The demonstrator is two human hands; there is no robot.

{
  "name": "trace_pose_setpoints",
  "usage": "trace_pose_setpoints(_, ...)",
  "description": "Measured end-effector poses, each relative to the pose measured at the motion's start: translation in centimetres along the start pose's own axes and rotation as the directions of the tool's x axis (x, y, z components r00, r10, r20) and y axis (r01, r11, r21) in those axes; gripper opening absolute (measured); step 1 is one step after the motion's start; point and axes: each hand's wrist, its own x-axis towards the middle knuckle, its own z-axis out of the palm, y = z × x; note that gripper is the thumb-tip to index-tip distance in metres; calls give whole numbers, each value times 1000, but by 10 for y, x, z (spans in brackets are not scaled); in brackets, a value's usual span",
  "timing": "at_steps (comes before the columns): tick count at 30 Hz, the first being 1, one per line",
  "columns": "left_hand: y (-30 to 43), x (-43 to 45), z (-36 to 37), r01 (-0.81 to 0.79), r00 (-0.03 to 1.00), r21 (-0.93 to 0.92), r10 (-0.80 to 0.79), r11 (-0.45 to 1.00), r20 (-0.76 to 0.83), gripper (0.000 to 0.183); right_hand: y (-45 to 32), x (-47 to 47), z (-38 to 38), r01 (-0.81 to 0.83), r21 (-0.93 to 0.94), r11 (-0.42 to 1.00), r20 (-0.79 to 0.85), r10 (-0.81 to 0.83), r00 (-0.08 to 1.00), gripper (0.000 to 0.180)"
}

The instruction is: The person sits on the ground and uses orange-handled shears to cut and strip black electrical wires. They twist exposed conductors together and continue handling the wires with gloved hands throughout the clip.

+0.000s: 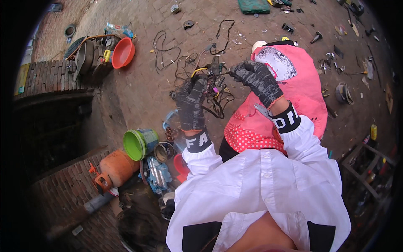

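Observation:
My left hand (pixel 191 105), in a grey-black knit glove, has its fingers closed on part of a tangled bundle of electrical wires (pixel 217 105). A yellow wire (pixel 199 71) curves out above those fingertips. My right hand (pixel 257 79), gloved alike, pinches a thin dark wire at the right of the bundle; its fingertips hide most of the grip. Small connectors hang among the wires, one of them magenta (pixel 215 90). Below my right wrist, a pointed metal blade (pixel 263 110) shows over the pink apron (pixel 303 91) on my lap; its handle is hidden.
Loose black cables (pixel 167 53) lie on the brick paving ahead. To the left stand a red basin (pixel 123 53), a green bucket (pixel 138 143) and an orange gas cylinder (pixel 119 167). Metal parts and a tape roll (pixel 343 93) are scattered right, near a metal frame (pixel 362 167).

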Motion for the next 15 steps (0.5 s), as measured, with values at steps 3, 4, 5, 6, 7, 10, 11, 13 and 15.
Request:
trace_pose_setpoints(3,-1,4,-5,-72,988,-62,62,995,-140,19,11,18,-20,160,-176,971,-90,-178,980,24)
trace_pose_setpoints(4,-6,8,-15,-89,984,-95,72,991,-165,20,-1,20,-23,183,-233,955,-111,-213,971,24)
trace_pose_setpoints(5,-10,10,-21,-107,978,-127,81,986,-191,20,-11,23,-25,205,-291,935,-127,-250,960,24)
trace_pose_setpoints(6,-9,11,-18,-100,973,-148,66,984,-219,20,-6,37,-35,259,-459,850,-69,-324,943,25)
trace_pose_setpoints(7,-7,10,-18,-100,974,-127,70,987,-217,20,-3,51,-38,345,-566,749,-26,-434,901,25)
trace_pose_setpoints(10,-9,10,-31,-28,991,-131,11,991,-133,24,2,87,-42,421,-740,524,99,-534,839,25)
trace_pose_setpoints(11,-11,10,-32,-20,993,-120,5,993,-122,24,4,99,-44,407,-771,489,101,-538,837,25)
trace_pose_setpoints(13,-10,10,-32,-11,994,-98,0,995,-106,24,13,127,-47,384,-826,414,111,-548,829,24)
trace_pose_setpoints(15,-26,18,-44,-344,931,353,366,870,5,24,16,149,-54,277,-884,376,68,-483,873,27)
